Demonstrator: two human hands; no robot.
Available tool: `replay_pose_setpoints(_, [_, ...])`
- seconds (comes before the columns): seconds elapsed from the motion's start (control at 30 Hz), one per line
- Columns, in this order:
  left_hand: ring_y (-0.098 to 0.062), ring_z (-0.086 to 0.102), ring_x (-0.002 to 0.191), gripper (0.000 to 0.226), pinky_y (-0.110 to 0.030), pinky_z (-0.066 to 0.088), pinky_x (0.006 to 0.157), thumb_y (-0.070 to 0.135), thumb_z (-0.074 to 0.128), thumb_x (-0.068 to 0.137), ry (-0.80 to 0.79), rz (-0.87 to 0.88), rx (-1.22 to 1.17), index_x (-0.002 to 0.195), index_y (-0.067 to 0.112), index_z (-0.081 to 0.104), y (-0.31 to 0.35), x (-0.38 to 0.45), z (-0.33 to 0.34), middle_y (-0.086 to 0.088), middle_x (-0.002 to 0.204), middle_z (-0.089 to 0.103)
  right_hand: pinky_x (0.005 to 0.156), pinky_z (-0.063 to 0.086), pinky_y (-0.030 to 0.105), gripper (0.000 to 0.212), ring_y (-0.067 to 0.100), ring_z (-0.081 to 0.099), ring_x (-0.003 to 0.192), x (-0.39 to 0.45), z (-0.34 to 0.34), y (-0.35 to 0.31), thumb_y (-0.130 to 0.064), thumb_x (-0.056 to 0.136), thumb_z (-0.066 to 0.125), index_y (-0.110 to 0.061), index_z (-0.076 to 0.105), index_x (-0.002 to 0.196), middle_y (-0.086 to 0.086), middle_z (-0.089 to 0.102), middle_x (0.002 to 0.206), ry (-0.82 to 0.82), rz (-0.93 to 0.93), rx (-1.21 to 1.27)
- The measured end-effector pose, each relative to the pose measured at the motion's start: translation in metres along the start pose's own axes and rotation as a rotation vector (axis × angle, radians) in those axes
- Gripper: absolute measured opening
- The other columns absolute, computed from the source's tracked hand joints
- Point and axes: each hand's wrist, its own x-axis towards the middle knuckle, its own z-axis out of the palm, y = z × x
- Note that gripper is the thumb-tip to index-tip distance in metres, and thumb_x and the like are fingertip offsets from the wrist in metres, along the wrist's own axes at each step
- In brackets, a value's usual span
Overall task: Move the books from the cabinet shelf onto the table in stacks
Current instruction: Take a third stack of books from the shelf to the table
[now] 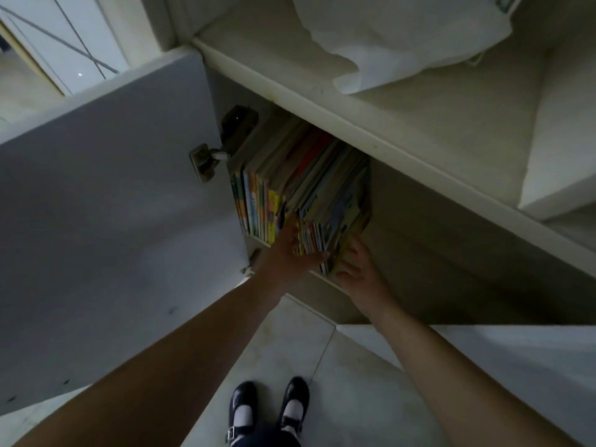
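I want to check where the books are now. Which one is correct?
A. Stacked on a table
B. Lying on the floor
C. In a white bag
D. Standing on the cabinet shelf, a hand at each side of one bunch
D: the books stand on the cabinet shelf; the left hand and right hand flank the right bunch.

White bag [403,37] is seen lying on the upper shelf [435,124]. Open door [106,221] is swung left, with a metal hinge [206,159] fixed at its inner edge. Pale tiled floor [290,343] is shown below. Black shoes [267,411] with white socks are planted on it.
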Motion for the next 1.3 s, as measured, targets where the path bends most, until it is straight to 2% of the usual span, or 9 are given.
replay_pose_setpoints(0.07, [0.017,0.044,0.104,0.082,-0.007,0.037,0.082,0.002,0.07,0.079,-0.016,0.053,0.055,0.145,0.022,0.025,-0.003,0.003,0.001,0.02,0.115,0.043,0.085,0.047,0.021,0.071,0.013,0.05,0.118,0.013,0.002,0.0,0.015,0.085,0.049,-0.037,0.032,0.131,-0.002,0.05,0.129,-0.041,-0.017,-0.007])
replay_pose_setpoints(0.17, [0.04,0.039,0.08,0.08,0.008,0.034,0.068,-0.003,0.071,0.076,-0.019,0.12,0.095,0.138,0.023,0.029,-0.012,0.007,0.001,0.031,0.106,0.04,0.102,0.045,0.039,0.076,0.018,0.045,0.131,0.027,0.005,-0.001,0.006,0.082,0.062,-0.028,0.03,0.142,0.002,0.046,0.142,-0.063,-0.002,0.063])
replay_pose_setpoints(0.43, [0.016,0.051,0.096,0.071,0.004,0.039,0.074,-0.001,0.072,0.075,0.071,0.101,0.119,0.133,0.022,0.038,-0.024,0.018,-0.005,0.024,0.109,0.049,0.105,0.043,0.041,0.079,0.018,0.043,0.133,0.043,0.011,-0.005,0.0,0.079,0.067,-0.021,0.029,0.145,0.007,0.041,0.147,-0.072,-0.03,0.014])
replay_pose_setpoints(0.7, [0.035,0.043,0.085,0.056,0.007,0.032,0.072,-0.008,0.069,0.076,0.103,0.153,0.131,0.119,0.017,0.044,-0.04,0.027,-0.002,0.023,0.102,0.047,0.107,0.041,0.047,0.073,0.018,0.041,0.134,0.042,0.011,0.001,0.007,0.082,0.057,-0.019,0.03,0.145,0.007,0.041,0.147,-0.042,-0.029,-0.013])
replay_pose_setpoints(0.93, [-0.003,0.054,0.099,0.054,-0.002,0.038,0.078,0.008,0.069,0.067,0.131,0.147,0.16,0.115,0.006,0.044,-0.047,0.043,0.01,0.003,0.104,0.053,0.084,0.055,0.032,0.043,0.019,0.061,0.109,0.044,0.0,0.009,0.011,0.084,0.054,-0.007,0.048,0.122,0.011,0.061,0.117,0.045,0.016,0.003])
replay_pose_setpoints(1.03, [-0.022,0.056,0.113,0.071,-0.036,0.048,0.093,0.03,0.074,0.062,0.17,0.206,0.269,0.123,0.006,0.047,-0.053,0.059,0.022,-0.011,0.118,0.057,0.056,0.051,0.013,0.031,0.0,0.064,0.071,0.043,-0.002,0.003,0.01,0.088,0.049,-0.001,0.051,0.117,0.006,0.063,0.093,0.002,0.025,0.017])
replay_pose_setpoints(1.1, [-0.03,0.047,0.126,0.086,-0.047,0.044,0.1,0.041,0.073,0.06,0.216,0.219,0.332,0.134,0.01,0.042,-0.06,0.069,0.03,-0.015,0.131,0.05,0.063,0.053,0.014,0.034,0.001,0.061,0.079,0.043,-0.005,0.006,0.01,0.091,0.043,-0.002,0.047,0.122,0.011,0.062,0.109,0.01,0.045,0.042])
replay_pose_setpoints(1.23, [-0.029,0.047,0.124,0.086,-0.048,0.044,0.1,0.018,0.08,0.064,0.305,0.196,0.272,0.135,0.003,0.034,-0.058,0.075,0.048,-0.011,0.129,0.048,0.098,0.047,0.038,0.053,0.016,0.056,0.109,0.043,-0.006,0.016,0.016,0.09,0.036,-0.023,0.043,0.124,0.01,0.05,0.129,-0.012,0.078,0.09])
replay_pose_setpoints(1.3, [-0.029,0.052,0.119,0.08,-0.045,0.047,0.096,0.013,0.079,0.068,0.387,0.188,0.228,0.134,0.007,0.034,-0.061,0.079,0.057,-0.004,0.122,0.049,0.101,0.046,0.037,0.061,0.018,0.05,0.12,0.046,-0.007,0.017,0.015,0.09,0.038,-0.036,0.038,0.123,0.005,0.048,0.131,-0.033,0.071,0.046])
